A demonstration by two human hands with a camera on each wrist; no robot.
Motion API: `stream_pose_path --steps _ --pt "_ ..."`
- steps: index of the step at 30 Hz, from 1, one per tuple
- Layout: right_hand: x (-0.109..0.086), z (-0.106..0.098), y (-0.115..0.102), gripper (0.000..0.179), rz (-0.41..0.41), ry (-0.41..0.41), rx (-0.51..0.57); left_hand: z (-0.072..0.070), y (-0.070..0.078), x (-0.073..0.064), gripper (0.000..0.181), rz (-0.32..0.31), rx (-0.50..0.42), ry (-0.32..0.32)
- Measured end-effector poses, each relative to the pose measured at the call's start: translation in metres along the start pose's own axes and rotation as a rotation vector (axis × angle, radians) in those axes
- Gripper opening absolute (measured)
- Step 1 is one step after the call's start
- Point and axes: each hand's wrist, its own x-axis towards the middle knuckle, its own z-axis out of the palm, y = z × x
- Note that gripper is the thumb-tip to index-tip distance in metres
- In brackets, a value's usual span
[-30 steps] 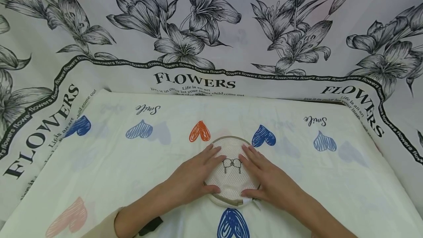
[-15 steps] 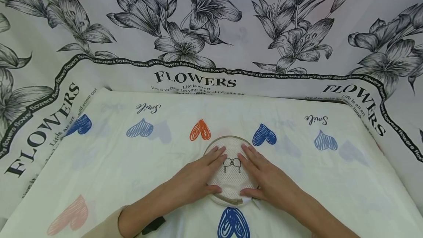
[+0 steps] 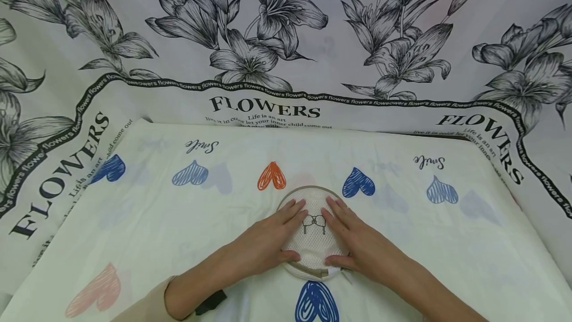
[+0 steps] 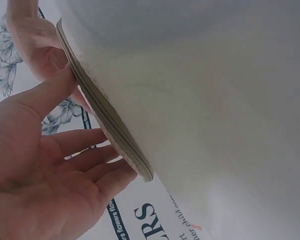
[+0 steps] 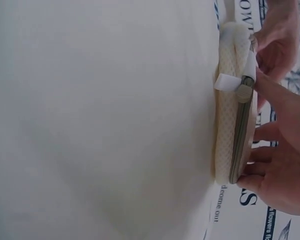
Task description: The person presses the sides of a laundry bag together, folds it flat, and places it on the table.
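A round white mesh laundry bag point(image 3: 314, 250) with a small black bra outline printed on top lies flat on the bed-like covered surface. Around its edge runs a brown zipper point(image 4: 107, 112), also visible side-on in the right wrist view, where a small white tab point(image 5: 227, 82) sticks out by the zipper's end. My left hand point(image 3: 265, 245) rests on the bag's left side, fingers extended over the top and thumb at the near edge. Mirroring it, my right hand point(image 3: 364, 245) lies on the right side with fingers spread. Both palms partly cover the rim.
A white cloth point(image 3: 178, 232) printed with hearts and "Smile" covers the work surface. Behind it hangs a white curtain-like sheet point(image 3: 330, 63) with black lilies and "FLOWERS" lettering. A black object point(image 3: 211, 303) shows beside the left wrist.
My left fingers have slid slightly inward over the bag's top since a second ago. The right hand and the bag have stayed almost in place.
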Motion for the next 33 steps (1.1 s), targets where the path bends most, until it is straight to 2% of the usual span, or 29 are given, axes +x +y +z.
stream_pose_path --steps 16,26,33 --pt "0.0021 0.0014 0.0004 0.098 0.028 -0.05 0.028 0.0005 -0.0004 0.0024 0.087 0.023 0.036 -0.059" --pt "0.0017 0.0017 0.002 0.096 0.0 -0.036 0.018 -0.0009 0.0002 0.0026 0.086 0.048 0.08 -0.046" --pt "-0.0002 -0.0004 0.0024 0.097 -0.004 -0.025 -0.022 0.0005 -0.0011 0.0003 0.087 0.063 0.13 -0.001"
